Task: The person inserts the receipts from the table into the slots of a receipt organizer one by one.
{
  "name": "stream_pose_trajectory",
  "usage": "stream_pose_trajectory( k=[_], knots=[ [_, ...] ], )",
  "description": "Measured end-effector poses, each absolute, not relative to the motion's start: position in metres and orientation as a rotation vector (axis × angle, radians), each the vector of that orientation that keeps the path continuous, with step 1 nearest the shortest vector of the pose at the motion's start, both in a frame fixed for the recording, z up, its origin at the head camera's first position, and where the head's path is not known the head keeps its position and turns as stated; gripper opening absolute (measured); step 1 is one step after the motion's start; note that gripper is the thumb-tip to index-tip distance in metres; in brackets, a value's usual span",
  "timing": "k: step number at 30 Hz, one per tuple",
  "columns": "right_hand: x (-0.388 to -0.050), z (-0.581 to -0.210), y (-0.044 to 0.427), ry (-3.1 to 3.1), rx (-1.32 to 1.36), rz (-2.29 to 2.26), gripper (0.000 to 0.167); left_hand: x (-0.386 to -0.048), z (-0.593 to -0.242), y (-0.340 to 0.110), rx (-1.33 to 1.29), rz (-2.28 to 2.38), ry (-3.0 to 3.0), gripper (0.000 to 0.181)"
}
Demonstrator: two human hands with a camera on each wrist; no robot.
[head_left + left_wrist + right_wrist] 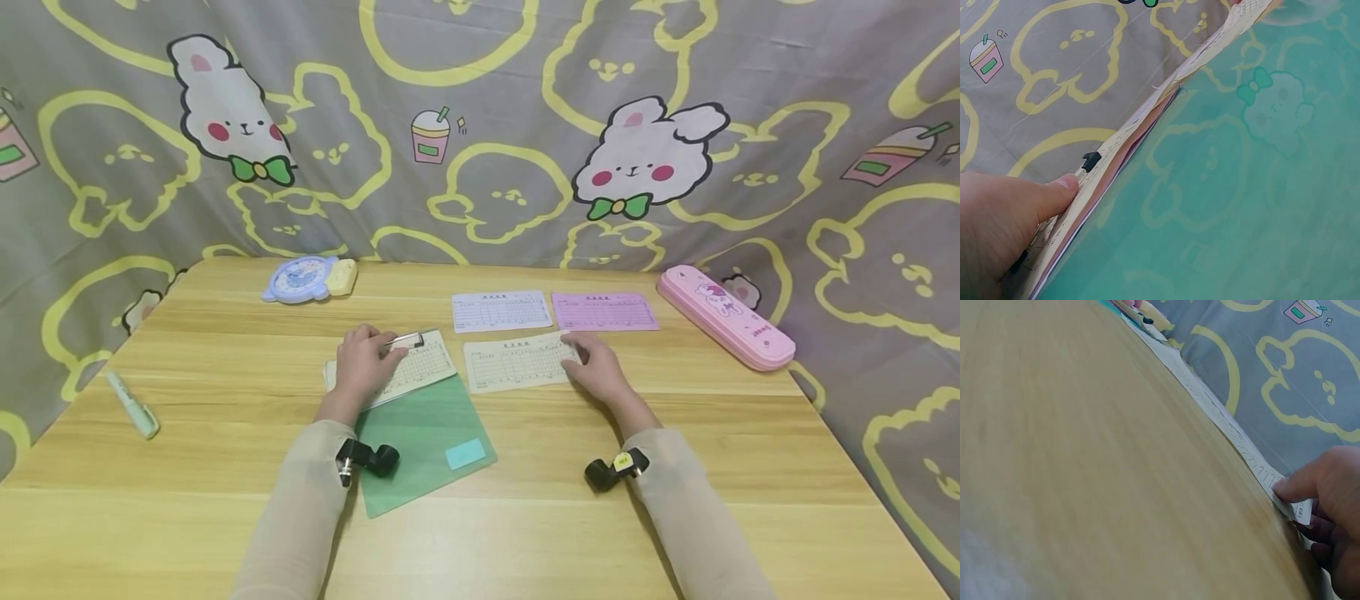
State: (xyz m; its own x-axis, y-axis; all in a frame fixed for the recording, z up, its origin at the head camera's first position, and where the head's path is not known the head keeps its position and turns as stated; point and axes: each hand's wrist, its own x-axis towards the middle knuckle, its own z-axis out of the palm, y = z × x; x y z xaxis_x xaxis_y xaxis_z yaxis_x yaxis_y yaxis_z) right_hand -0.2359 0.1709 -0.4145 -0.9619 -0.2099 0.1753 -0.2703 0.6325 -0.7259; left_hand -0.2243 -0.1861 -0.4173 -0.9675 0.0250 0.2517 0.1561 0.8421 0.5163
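My left hand (363, 362) grips the upper left part of a pad of cream printed forms (420, 367). Its thumb lies on top, beside a silver clip with a black end (408, 340); the other fingertips are mostly hidden. Edge-on in the left wrist view, pink and white sheets (1079, 228) show under the top one. Beneath the pad lies a translucent green board (420, 437) bearing a pale blue label. My right hand (597, 367) pinches the right edge of a loose cream form (513, 365), thumb above and fingers underneath, as the right wrist view shows.
A lilac form (501, 311) and a pink form (604, 312) lie side by side behind the cream one. At the back right is a pink pencil case (726, 317). A blue clock-like item (302, 279) touches a yellow block (342, 277). A pale green marker (133, 406) lies left.
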Motion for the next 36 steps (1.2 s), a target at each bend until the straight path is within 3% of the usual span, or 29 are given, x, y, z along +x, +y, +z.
stream_pose_trajectory(
  k=[11,19,26,36],
  knots=[
    [-0.232,-0.402,0.171,-2.837,0.276,1.353,0.036,-0.224,-0.417,-0.186,-0.116,-0.814,-2.801,0.041],
    [-0.229,-0.387,0.179,-2.723,0.062,1.865,0.038,-0.223,-0.415,-0.185,-0.118,-0.820,-2.801,0.041],
    [-0.227,-0.369,0.186,-2.701,0.227,1.690,0.037,-0.222,-0.415,-0.185,-0.113,-0.824,-2.800,0.041],
    [-0.228,-0.358,0.171,-2.647,0.313,1.782,0.037,-0.224,-0.418,-0.186,-0.123,-0.817,-2.799,0.042]
  ],
)
